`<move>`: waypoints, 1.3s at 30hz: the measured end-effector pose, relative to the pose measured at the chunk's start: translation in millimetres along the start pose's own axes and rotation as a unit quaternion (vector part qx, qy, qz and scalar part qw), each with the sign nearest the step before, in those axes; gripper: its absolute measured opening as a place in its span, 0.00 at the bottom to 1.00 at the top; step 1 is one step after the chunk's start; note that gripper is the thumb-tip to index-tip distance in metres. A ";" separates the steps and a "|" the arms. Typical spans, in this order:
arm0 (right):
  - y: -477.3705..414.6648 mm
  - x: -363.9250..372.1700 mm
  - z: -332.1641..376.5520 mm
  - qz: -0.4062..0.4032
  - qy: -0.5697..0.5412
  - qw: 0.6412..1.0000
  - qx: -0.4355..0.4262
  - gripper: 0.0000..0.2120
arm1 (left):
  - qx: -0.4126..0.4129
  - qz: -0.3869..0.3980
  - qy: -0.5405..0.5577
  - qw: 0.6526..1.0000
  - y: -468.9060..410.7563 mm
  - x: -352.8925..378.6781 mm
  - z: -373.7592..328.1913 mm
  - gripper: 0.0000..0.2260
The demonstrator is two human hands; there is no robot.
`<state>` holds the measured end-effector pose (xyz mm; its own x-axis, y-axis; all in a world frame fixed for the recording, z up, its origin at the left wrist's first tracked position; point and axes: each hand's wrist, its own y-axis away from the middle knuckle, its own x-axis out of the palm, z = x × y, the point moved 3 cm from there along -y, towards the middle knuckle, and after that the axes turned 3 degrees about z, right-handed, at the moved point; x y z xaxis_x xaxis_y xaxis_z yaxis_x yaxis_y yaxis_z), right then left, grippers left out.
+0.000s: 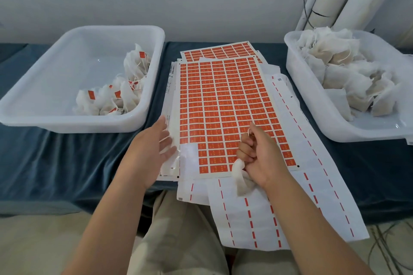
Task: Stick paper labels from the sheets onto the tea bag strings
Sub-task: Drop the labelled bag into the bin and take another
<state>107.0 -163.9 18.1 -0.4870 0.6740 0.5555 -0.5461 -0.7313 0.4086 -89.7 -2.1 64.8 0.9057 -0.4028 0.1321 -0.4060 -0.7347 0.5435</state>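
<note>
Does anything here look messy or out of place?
The stripped label sheets lie askew under the orange label sheet and droop off the table edge toward the person's lap. Nothing looks spilled or torn.

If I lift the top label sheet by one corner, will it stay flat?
Probably not: the label sheet looks thin, and used sheets droop over the table edge. Likely light; it may slide on the stack beneath.
</note>
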 end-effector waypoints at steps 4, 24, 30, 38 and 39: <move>0.3 0.3 0.1 0.012 -0.001 1.000 -0.003 0.18 | 0.008 -0.015 0.004 1.000 -0.3 -2.9 -4.8 0.09; 1.3 -0.5 -0.1 0.035 -0.037 0.999 0.010 0.19 | 0.033 0.006 -0.127 0.991 -7.9 5.4 -7.1 0.12; 3.1 -0.1 0.1 0.040 -0.042 0.998 0.012 0.17 | 0.101 0.031 -0.290 0.951 -5.8 2.5 -9.1 0.24; 22.0 11.0 10.7 0.025 0.052 0.998 0.010 0.16 | 0.216 -0.012 -0.338 0.916 3.8 12.6 1.1 0.16; 27.3 16.5 15.1 0.029 0.105 0.994 -0.002 0.15 | 0.197 0.003 -0.283 0.939 6.6 14.3 3.1 0.13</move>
<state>94.4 -174.4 49.4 -0.6489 0.6375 0.4154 -0.5145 -0.7698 0.3777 -79.8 -14.4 67.7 0.7383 -0.5515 -0.3883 -0.5262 -0.8311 0.1798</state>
